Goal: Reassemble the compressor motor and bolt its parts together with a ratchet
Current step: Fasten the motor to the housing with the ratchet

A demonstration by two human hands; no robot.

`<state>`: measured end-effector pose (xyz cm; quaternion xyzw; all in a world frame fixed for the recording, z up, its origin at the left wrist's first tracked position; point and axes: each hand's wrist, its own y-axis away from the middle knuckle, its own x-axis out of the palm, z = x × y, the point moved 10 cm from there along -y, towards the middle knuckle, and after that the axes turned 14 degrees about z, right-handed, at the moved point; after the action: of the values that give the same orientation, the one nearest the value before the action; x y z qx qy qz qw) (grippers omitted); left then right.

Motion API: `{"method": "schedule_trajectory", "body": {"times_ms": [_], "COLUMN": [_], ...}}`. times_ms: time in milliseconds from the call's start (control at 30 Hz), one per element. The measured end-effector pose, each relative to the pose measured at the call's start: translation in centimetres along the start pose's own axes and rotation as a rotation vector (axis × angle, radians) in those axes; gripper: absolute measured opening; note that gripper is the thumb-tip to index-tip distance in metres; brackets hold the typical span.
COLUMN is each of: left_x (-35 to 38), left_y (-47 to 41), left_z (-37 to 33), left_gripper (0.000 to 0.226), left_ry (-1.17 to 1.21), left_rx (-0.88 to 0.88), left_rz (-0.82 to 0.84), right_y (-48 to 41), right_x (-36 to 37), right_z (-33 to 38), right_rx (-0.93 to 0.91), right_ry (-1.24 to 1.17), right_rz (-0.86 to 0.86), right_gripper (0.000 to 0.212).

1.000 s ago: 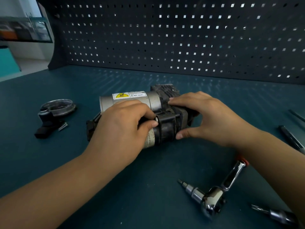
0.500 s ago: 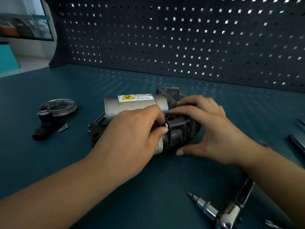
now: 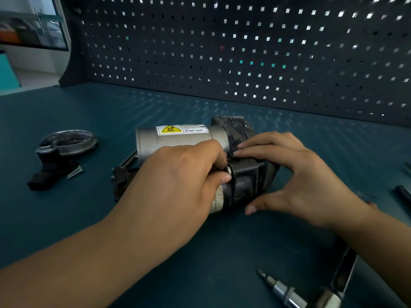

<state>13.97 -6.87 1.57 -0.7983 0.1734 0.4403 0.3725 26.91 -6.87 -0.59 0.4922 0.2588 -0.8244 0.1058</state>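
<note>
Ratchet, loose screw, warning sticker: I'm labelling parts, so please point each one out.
ratchet (image 3: 328,298), head view, on its shiny head.
screw (image 3: 75,172), head view, on the middle of its shaft.
warning sticker (image 3: 182,129), head view, on its middle.

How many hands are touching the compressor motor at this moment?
2. The left hand grips the compressor motor round its middle; the right hand rests on its black end. Both are in plain view.

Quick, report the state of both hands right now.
Left hand: grips the motor.
Right hand: open, fingers pressing the motor's black housing.
</note>
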Motion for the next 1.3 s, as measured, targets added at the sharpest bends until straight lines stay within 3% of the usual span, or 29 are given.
{"method": "schedule_trajectory", "body": {"times_ms": [533, 700, 833, 1167, 1300], "left_x": [-0.5, -0.2, 0.4, -0.3, -0.8], "left_y": [-0.4, 0.5, 0.6, 0.5, 0.5], "left_z": [-0.4, -1.0, -1.2, -1.0, -0.3], "left_gripper": [0.008, 0.028, 0.036, 0.007, 0.032], "left_ry": [-0.085, -0.229, -0.211, -0.08, -0.017], "left_rx": [0.024, 0.039, 0.026, -0.037, -0.092], "left_rz": [-0.062, -0.077, -0.019, -0.099, -0.066], "right_y": [0.2, 0.3, 0.4, 0.4, 0.4], "right_x": [-0.1, 0.0, 0.0, -0.1, -0.1], "right_z": [0.3, 0.2, 0.2, 0.2, 0.2], "right_rx": [-0.049, -0.038, -0.048, -0.053, -0.048], "right_ry": [0.035, 0.03, 0.042, 0.048, 0.053], "right_rz": [-0.039, -0.028, -0.047, -0.062, -0.063], "right_gripper": [0.07, 0.073, 0.073, 0.071, 0.07]}}
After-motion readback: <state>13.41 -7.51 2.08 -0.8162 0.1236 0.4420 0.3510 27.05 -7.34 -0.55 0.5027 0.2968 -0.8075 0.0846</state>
